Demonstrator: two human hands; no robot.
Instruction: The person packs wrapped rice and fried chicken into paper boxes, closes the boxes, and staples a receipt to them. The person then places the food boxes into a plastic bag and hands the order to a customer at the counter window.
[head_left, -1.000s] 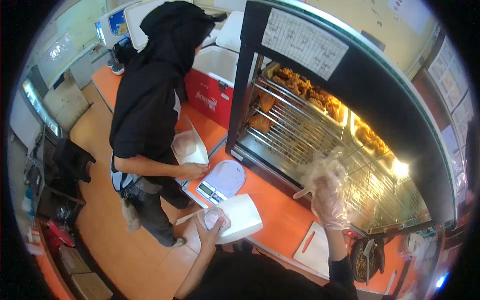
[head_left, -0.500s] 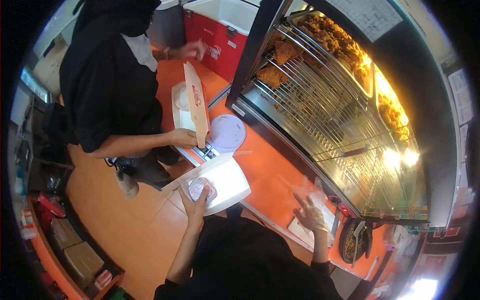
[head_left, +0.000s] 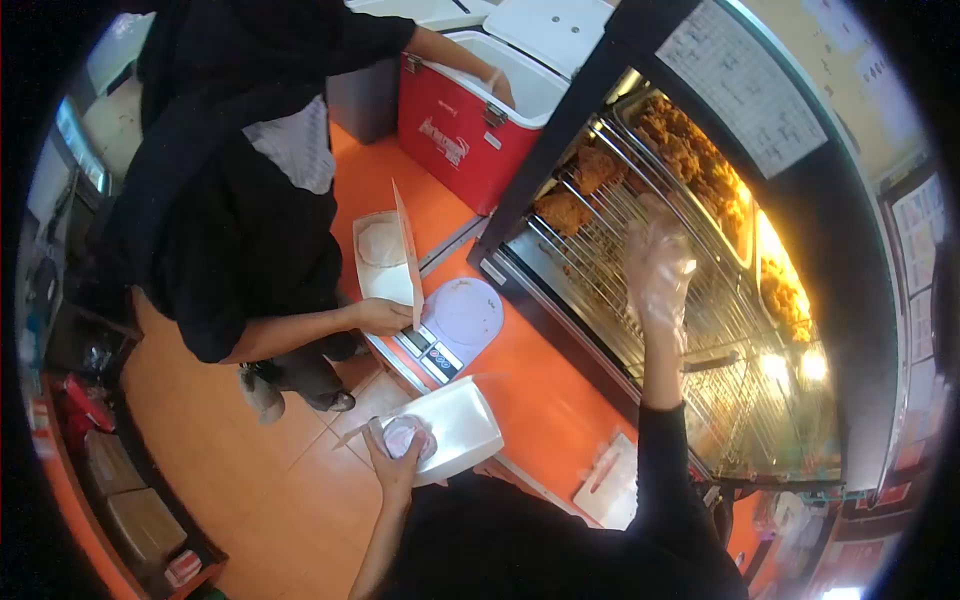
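My left hand (head_left: 395, 468) grips an open white takeaway box (head_left: 465, 425), its thumb pressing on a round wrapped bundle (head_left: 408, 437) inside. In a clear plastic glove, my right hand (head_left: 660, 270) reaches up into the glass-fronted food warmer (head_left: 500, 268), in front of its wire rack (head_left: 605, 240). Its fingers are stretched out, somewhat blurred, with nothing visible in them. Two pieces of fried chicken (head_left: 564, 213) lie on the rack a little beyond the fingertips. A tray of fried chicken (head_left: 690, 145) sits on the shelf above.
A co-worker (head_left: 240, 200) at left holds another open box (head_left: 375, 240) with a round pale bundle, and reaches into a red cooler (head_left: 455, 140). A kitchen scale (head_left: 462, 320) stands on the orange counter (head_left: 540, 385). A white cutting board (head_left: 612, 480) lies near me.
My right hand has risen from above the cutting board into the warmer. The co-worker's far hand has gone into the cooler. My left hand still holds the box.
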